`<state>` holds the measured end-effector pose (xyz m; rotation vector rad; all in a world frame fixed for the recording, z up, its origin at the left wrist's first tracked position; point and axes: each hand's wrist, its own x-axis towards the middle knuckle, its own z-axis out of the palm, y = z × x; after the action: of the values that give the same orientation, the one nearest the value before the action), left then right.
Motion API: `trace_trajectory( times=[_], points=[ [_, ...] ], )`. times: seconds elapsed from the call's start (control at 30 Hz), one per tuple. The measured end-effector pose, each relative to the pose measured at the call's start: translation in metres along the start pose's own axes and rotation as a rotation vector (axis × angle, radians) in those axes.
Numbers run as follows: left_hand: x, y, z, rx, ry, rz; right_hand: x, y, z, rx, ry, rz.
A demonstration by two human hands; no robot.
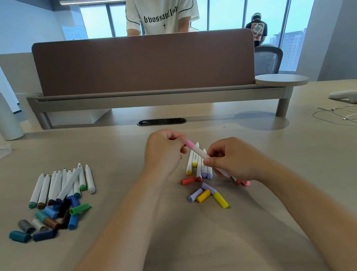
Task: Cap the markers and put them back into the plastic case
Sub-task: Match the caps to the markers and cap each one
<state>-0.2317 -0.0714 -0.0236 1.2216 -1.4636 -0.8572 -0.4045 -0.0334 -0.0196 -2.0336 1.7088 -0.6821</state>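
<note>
Bright window (pixel 227 9) daylight; soft shadows, wide-angle edge warping.

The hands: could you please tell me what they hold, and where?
A pink marker: left hand pinches its pink cap, right hand grips the white barrel.

A beige table (pixel 110 145) carries a grey raised shelf (pixel 159 97) with a brown divider panel (pixel 144 63) standing along it. A white cylinder (pixel 1 117) stands far left. A white cable (pixel 342 115) and a white handheld device (pixel 347 96) (too blurred to identify) lie far right. Behind the panel stands a person in a white T-shirt (pixel 161 10).
</note>
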Motion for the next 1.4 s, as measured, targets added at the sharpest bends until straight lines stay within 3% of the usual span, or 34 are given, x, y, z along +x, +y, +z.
trace_trajectory(
  times=[0.13,0.37,0.6,0.7,0.83,0.93,1.1,1.4],
  points=[
    [-0.004,0.006,0.004,-0.037,-0.054,0.008,0.005,-0.005,-0.003,0.019,0.083,0.063],
    [-0.005,0.006,0.002,0.206,-0.118,0.01,0.011,0.005,0.003,-0.236,0.139,0.361],
    [-0.007,0.01,-0.002,0.374,-0.098,0.038,0.011,-0.003,0.004,-0.422,-0.045,0.466],
    [-0.006,0.013,-0.005,0.513,-0.203,0.041,0.016,0.0,0.009,-0.442,-0.013,0.441],
    [-0.008,0.016,-0.009,0.787,-0.524,0.041,0.016,0.002,0.013,-0.399,0.12,0.295],
    [-0.012,0.016,-0.008,0.895,-0.68,0.027,0.02,-0.007,0.018,-0.404,0.061,0.229],
    [-0.013,0.01,-0.004,0.981,-0.73,0.031,0.032,-0.003,0.029,-0.427,-0.111,0.318],
    [-0.018,0.008,0.009,1.104,-0.699,0.039,0.029,-0.004,0.033,-0.587,-0.142,0.234]
  ],
)
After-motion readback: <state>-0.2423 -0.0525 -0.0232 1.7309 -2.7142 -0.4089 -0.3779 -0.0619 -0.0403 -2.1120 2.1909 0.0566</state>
